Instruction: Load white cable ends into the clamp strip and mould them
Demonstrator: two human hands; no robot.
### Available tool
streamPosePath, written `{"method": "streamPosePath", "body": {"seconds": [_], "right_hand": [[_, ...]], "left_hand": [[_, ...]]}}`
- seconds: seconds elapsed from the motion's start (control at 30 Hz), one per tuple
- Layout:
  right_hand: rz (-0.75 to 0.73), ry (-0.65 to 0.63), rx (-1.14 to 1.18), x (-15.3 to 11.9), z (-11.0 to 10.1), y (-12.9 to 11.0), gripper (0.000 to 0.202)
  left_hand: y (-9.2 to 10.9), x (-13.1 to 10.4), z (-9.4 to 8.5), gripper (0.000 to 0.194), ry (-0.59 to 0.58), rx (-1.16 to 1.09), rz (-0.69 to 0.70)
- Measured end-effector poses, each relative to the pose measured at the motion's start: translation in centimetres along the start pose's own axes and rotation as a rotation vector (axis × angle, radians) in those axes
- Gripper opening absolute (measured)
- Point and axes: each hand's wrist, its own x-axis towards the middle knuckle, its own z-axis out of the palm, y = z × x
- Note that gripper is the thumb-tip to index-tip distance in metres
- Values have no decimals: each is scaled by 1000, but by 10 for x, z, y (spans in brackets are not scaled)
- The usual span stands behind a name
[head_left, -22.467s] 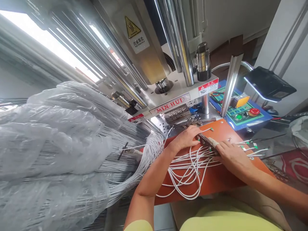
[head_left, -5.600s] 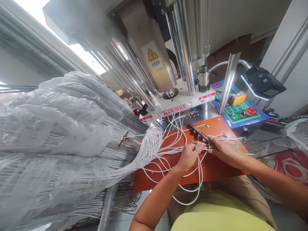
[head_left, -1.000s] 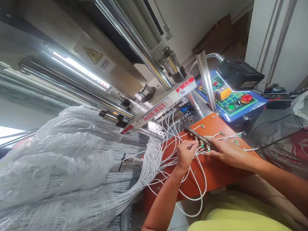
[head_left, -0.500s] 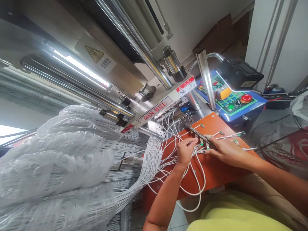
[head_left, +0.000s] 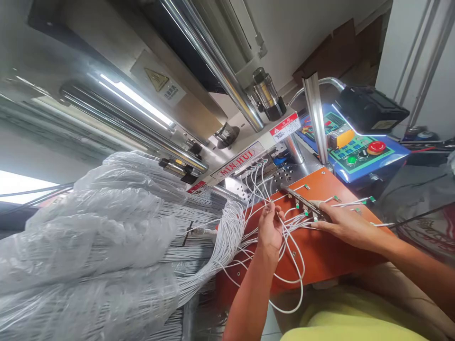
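My left hand [head_left: 270, 229] is closed, fingers curled around white cables [head_left: 263, 187] that run up to the machine's mould. To its right, my right hand [head_left: 337, 222] grips one end of a narrow metal bar fixture [head_left: 308, 204]. Several white cable ends with small green connectors [head_left: 297, 205] sit along the bar's near side. The bar's far end rests at the edge of the steel plate. Loops of cable hang below my left hand, over the front edge of the orange table [head_left: 320, 255]. My left fingertips are partly hidden.
The moulding machine [head_left: 236, 163] stands ahead, with steel posts and a danger label. A blue control box [head_left: 371, 158] with a red button is at right. Plastic-wrapped cable bundles [head_left: 106, 237] fill the left side. Loose connectors [head_left: 371, 199] lie on the table's right.
My left hand has moved left from the bar fixture to the cables leading to the mould. My right hand stays on the bar. The whole view has shifted slightly.
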Motion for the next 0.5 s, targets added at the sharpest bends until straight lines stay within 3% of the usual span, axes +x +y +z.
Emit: {"method": "streamPosePath", "body": {"seconds": [0.1,0.3,0.4,0.5], "right_hand": [[-8,-5,4,1,0,1,54],[0,-33,24,1,-1,-1,47],[26,-47,8,1,-1,-1,42],[26,-31,-8,1,-1,-1,40]], "left_hand": [[-3,0,2,33,4,110,142],[4,-1,-18,13,-10,879,575],[8,2,-27,11,-74,1134,658],[10,13,-28,14,-161,1236,731]]}}
